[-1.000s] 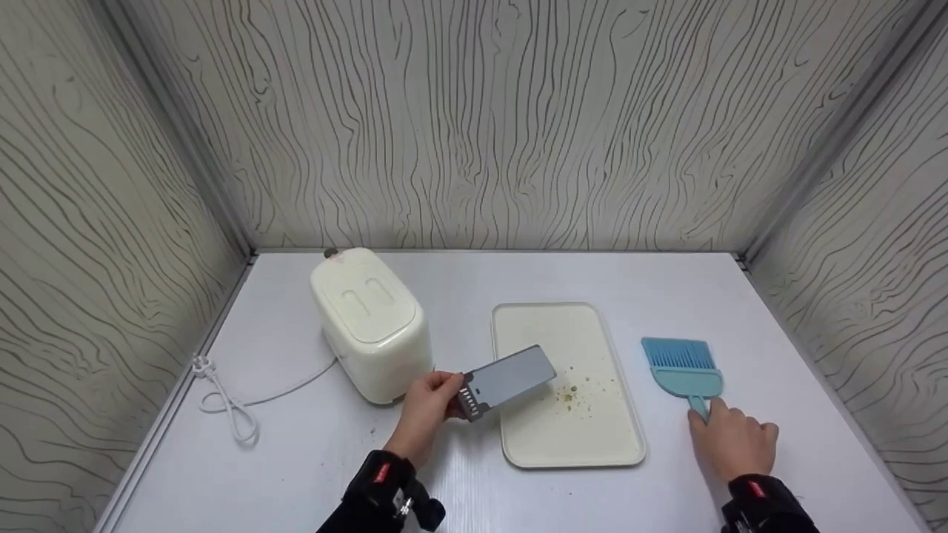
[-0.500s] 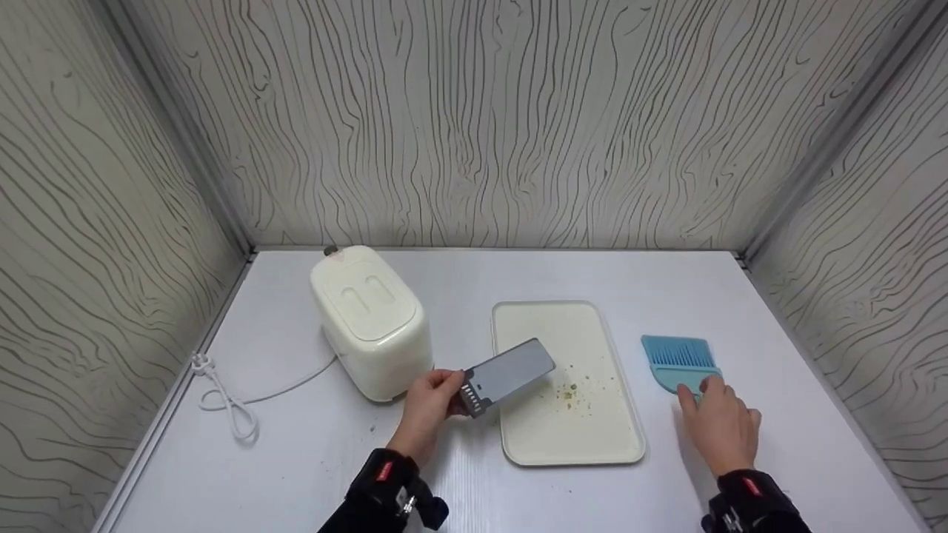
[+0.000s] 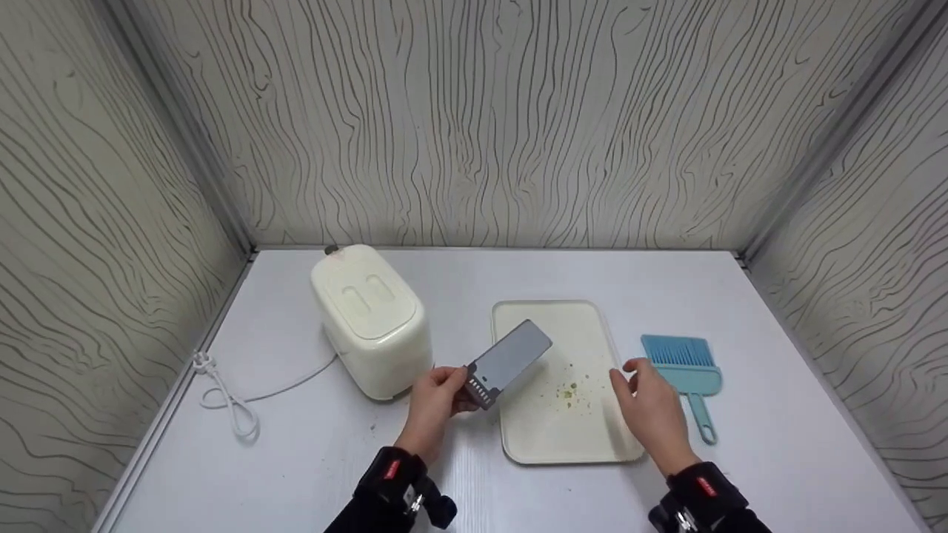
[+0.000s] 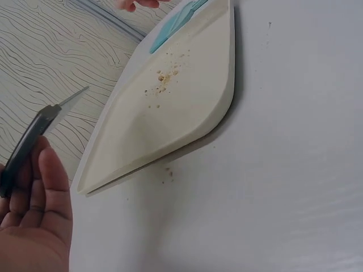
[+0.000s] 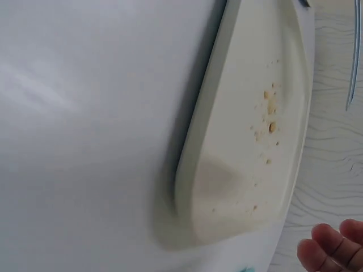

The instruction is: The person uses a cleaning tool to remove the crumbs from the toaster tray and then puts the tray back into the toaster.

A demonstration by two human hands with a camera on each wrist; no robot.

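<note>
My left hand (image 3: 433, 407) pinches the dark slotted end of a flat grey crumb tray (image 3: 511, 355), which is tilted over the left side of a cream tray (image 3: 548, 437). In the left wrist view the crumb tray (image 4: 25, 147) shows edge-on above the curled fingers. Greenish-brown crumbs (image 3: 569, 392) lie scattered on the cream tray. Over that tray's right edge is my right hand (image 3: 652, 407), holding nothing, its fingers loosely bent. Just right of it, a blue brush (image 3: 692, 381) lies flat on the table, bristles pointing away from me.
A cream toaster (image 3: 378, 318) stands at the left, near my left hand. From it a white cord with a plug (image 3: 204, 363) trails to the table's left edge. A few specks (image 4: 169, 173) lie on the table beside the cream tray. Patterned panels (image 3: 481, 126) enclose the table.
My right hand has let go of the brush handle and moved left to the cream tray's edge. In my left hand, the crumb tray has swung so its far end points further away from me.
</note>
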